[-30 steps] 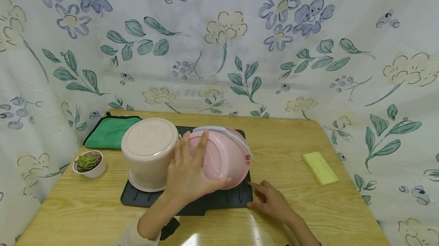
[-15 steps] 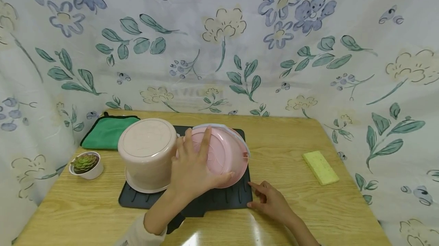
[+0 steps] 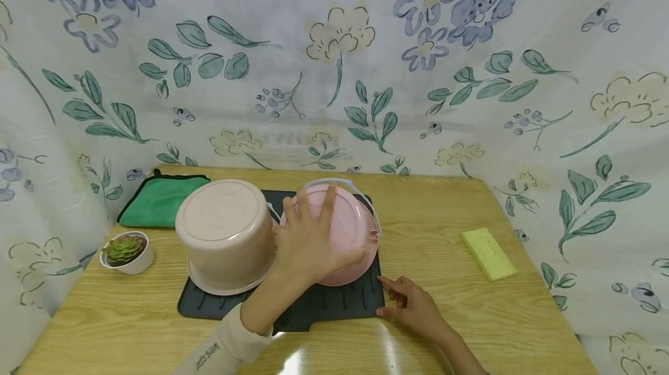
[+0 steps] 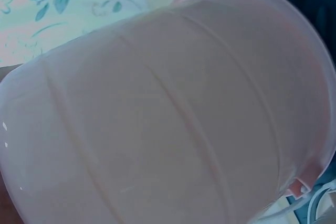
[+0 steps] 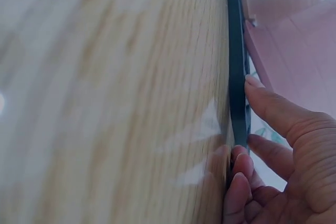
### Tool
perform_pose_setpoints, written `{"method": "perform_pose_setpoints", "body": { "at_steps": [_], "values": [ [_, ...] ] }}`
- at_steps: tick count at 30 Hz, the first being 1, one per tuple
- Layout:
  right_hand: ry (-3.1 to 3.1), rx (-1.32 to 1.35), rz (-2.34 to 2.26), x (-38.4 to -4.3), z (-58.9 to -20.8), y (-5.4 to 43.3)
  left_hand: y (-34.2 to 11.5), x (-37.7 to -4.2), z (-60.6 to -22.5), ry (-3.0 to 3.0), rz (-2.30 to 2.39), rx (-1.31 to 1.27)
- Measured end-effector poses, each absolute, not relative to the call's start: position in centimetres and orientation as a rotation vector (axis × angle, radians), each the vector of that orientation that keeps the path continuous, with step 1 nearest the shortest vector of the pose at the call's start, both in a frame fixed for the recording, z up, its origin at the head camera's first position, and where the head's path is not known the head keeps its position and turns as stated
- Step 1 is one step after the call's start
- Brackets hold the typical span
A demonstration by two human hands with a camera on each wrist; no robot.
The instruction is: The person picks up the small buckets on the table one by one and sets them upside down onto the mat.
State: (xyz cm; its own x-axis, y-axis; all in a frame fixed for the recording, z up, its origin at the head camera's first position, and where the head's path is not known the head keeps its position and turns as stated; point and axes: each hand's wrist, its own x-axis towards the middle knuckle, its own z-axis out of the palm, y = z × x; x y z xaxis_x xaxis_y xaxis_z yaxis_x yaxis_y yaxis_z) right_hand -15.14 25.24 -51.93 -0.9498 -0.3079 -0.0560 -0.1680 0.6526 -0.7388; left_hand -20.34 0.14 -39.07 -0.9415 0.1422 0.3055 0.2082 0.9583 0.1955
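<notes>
A pink bucket (image 3: 342, 230) stands bottom up on the dark drying mat (image 3: 334, 308), its pale handle against the side. My left hand (image 3: 308, 244) grips its base with fingers spread and thumb round the near side. In the left wrist view the bucket's wall (image 4: 157, 114) fills most of the picture; the hand is hardly visible there. Beside it a beige bucket (image 3: 225, 230) is also upside down on the mat. My right hand (image 3: 413, 305) touches the mat's right edge with index finger and thumb, the other fingers bent. The right wrist view shows fingertips (image 5: 253, 81) against that edge.
At the left are a green cloth (image 3: 162, 201) with black trim and a small potted succulent (image 3: 127, 252). A yellow sponge (image 3: 488, 254) lies to the right on the wooden table (image 3: 434, 212). A floral curtain (image 3: 334, 73) hangs behind.
The pink bucket has turned from a tilt towards upright, bottom facing up, as my left hand moved slightly right with it. My right hand has stayed at the mat's edge.
</notes>
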Motion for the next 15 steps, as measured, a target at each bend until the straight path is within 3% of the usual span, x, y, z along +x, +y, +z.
{"method": "perform_pose_setpoints", "body": {
  "at_steps": [15],
  "values": [
    [2.698,-0.378,-1.194,-15.08,-52.01,25.17,1.18,-21.31,-38.74,-2.916,-0.335,-0.253]
  ]
}}
